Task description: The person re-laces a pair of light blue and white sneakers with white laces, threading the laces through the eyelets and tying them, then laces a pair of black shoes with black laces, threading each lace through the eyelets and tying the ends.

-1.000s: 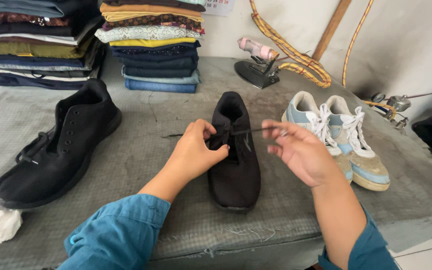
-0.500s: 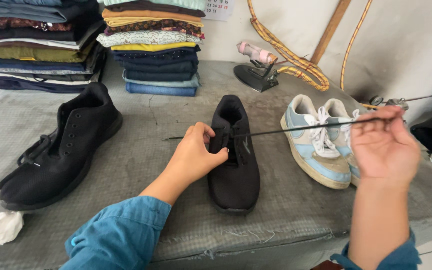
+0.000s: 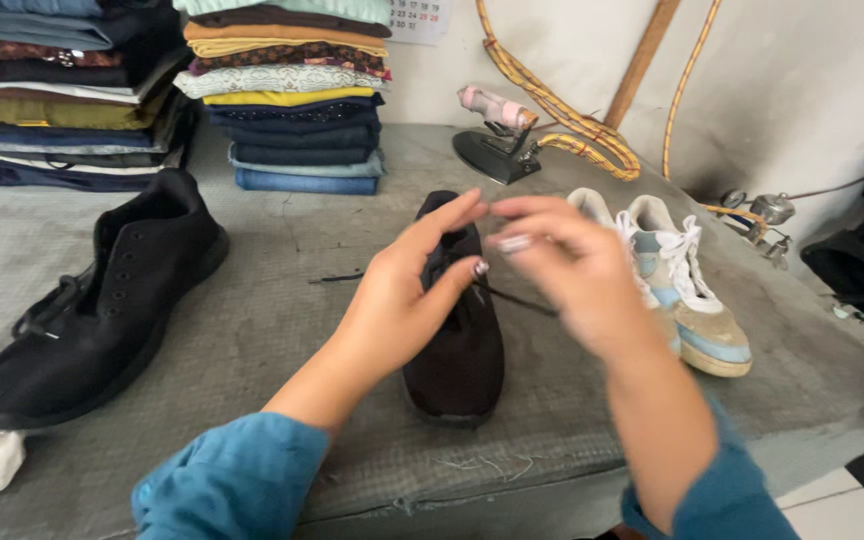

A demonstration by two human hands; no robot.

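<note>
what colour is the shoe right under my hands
Black. The shoe shows best in the head view, as does its black lace, between your left hand and right hand.

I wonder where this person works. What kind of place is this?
Probably a small laundry or ironing shop. There are tall stacks of folded clothes, a dark flat iron with a braided yellow cord, and a grey padded cloth table holding shoes.

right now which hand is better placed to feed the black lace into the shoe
Probably the right hand: the black lace runs toward its fingers over the black shoe. The left hand hovers beside it.
</note>
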